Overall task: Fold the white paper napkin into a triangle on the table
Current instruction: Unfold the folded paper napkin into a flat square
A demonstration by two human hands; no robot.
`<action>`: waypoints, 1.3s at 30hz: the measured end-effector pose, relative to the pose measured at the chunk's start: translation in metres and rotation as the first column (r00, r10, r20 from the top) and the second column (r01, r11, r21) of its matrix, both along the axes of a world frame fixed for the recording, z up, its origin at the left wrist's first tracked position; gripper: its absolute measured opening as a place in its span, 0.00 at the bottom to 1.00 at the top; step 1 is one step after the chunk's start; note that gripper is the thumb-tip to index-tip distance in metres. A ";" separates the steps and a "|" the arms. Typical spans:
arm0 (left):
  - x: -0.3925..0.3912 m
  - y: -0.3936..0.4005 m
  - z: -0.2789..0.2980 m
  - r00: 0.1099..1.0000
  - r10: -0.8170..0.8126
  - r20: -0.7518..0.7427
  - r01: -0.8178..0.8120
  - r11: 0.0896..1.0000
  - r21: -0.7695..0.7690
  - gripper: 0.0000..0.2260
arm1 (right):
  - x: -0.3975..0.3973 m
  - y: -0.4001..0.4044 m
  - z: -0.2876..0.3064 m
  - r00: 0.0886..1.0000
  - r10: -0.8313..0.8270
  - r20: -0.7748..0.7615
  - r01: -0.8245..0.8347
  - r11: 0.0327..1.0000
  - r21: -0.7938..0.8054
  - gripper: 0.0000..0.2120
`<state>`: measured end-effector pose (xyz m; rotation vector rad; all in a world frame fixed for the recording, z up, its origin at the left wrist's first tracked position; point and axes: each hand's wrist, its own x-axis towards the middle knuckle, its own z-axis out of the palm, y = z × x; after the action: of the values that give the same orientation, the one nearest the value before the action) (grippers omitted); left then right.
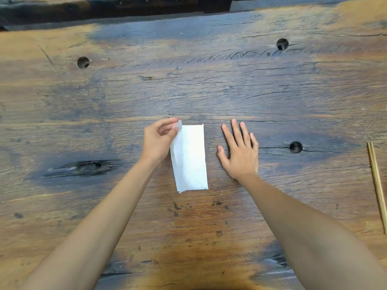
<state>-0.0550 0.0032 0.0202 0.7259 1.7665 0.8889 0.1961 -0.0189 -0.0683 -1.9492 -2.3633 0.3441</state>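
Observation:
A white paper napkin (189,159) lies as a long upright rectangle in the middle of the wooden table (188,86). My left hand (158,141) pinches the napkin's far left corner between thumb and fingertips and lifts that corner slightly off the wood. My right hand (238,150) rests flat on the table just right of the napkin, palm down and fingers spread, apart from the paper.
A pair of wooden chopsticks (377,185) lies near the right edge. The worn tabletop has several round dark holes, one (296,147) just right of my right hand, and a dark knot (92,166) at the left. A dark beam (117,7) runs along the far edge.

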 end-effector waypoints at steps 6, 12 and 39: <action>-0.037 -0.007 0.004 0.982 0.179 0.067 -0.176 0.983 -0.042 0.12 | 0.000 0.000 -0.001 1.000 0.007 0.016 -0.007 1.000 -0.007 0.31; -0.075 -0.023 -0.001 0.984 0.167 -0.062 -0.170 0.983 -0.065 0.14 | 0.000 -0.001 -0.001 1.000 0.002 0.002 -0.002 1.000 -0.006 0.31; 0.057 -0.042 -0.037 0.222 -0.765 -0.604 0.793 0.503 -0.345 0.43 | 0.006 0.000 0.011 0.970 -0.022 -0.243 0.001 0.996 -0.085 0.31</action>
<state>0.0016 -0.0384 -0.0168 1.9836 1.5977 -0.1565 0.2017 -0.0187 -0.0576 -1.8321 -2.2140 0.6522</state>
